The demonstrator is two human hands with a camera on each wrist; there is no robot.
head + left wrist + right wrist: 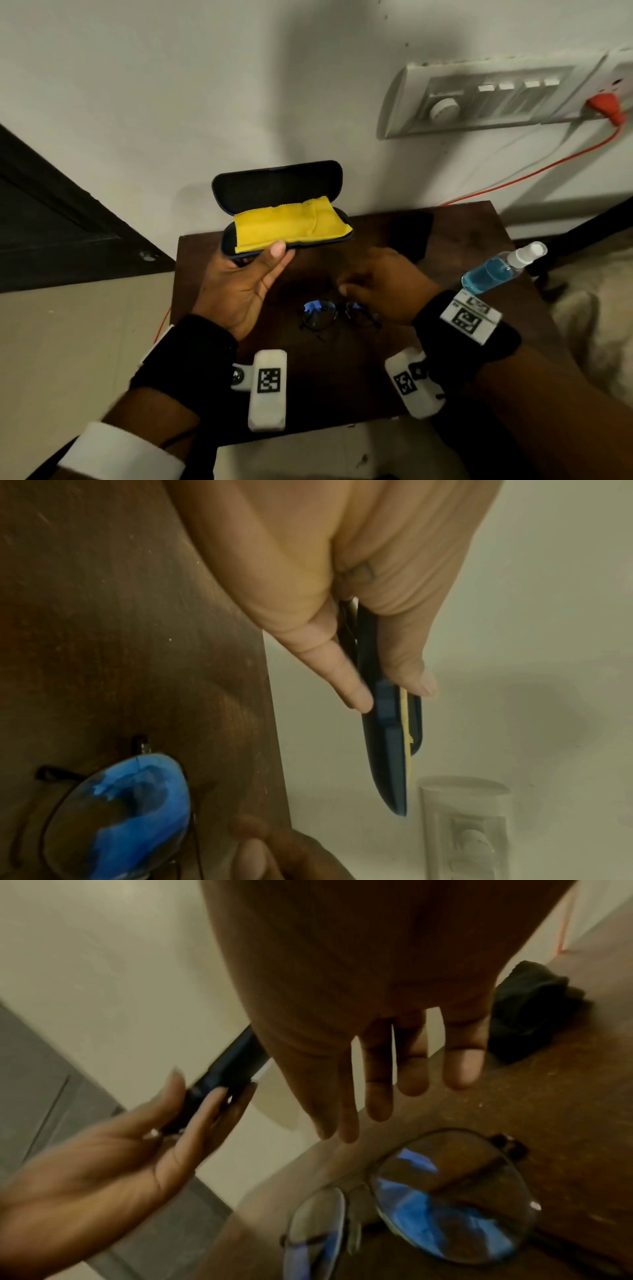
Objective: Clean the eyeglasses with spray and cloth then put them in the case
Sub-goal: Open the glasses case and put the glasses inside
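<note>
Yellow cloth [291, 222] lies loose in the lower half of the open case [281, 209], one corner hanging over the rim. Left hand [239, 291] holds the case up off the table [479, 233]: thumb on the near rim, fingers under the shell. Left wrist view confirms the pinch, thumb on one side, fingers on the other, near one end only. Right hand [383, 284] hovers above the table with fingers straight and spread, holding nothing. Glasses [329, 315] rest on the table, apparently folded, directly below and slightly nearer than the right hand; not touching it as far as the right wrist view shows. Spray [500, 270] lies on its side at the right edge of the table, beside the right wrist.

Risks, judged from this layout:
- Case is gripped at one end, so it may tip; the unsecured cloth would then slide out.
- Lid stands open with no support; it could snap shut on fingers reaching for the cloth.
- Spray sits close to the table edge and the right wristband; a sweep of that arm could knock it off.
- Lenses look to be against or near the wood; dragging the glasses rather than lifting them could scratch them.

Cleaning not yet begun; cloth is still in the case.
</note>
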